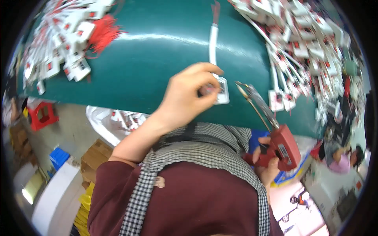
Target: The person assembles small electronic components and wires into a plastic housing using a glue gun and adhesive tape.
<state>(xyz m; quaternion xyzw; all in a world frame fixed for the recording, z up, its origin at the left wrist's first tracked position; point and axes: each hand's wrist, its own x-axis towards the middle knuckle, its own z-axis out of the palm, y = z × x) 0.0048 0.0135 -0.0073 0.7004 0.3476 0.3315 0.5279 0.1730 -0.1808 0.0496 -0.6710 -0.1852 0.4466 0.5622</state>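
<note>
Near the lower right of the frame, a red gun-shaped tool (289,147) is grasped by its handle in the closed fingers of the right hand (271,168), its metal tip (241,91) angled up and left, apparently so that the small white case (224,91) just right of centre is faced from the side. Over the case's left side, the fingers of the left hand (187,91) are curled, presumably to keep it steady on the green bench (153,70); whether it is pinched or merely touched cannot be told through the blur. A white cable (213,43) is laid up the frame from there, its red wire ends (215,13) probably kept clear of the tip. Room at right is limited by a pile of white cased cables (301,51), the closest lying just beside the tool. At upper left, a second pile (84,30) is fringed with loose red wires (104,36). On the floor at left, a red stool (42,117) is seen.
</note>
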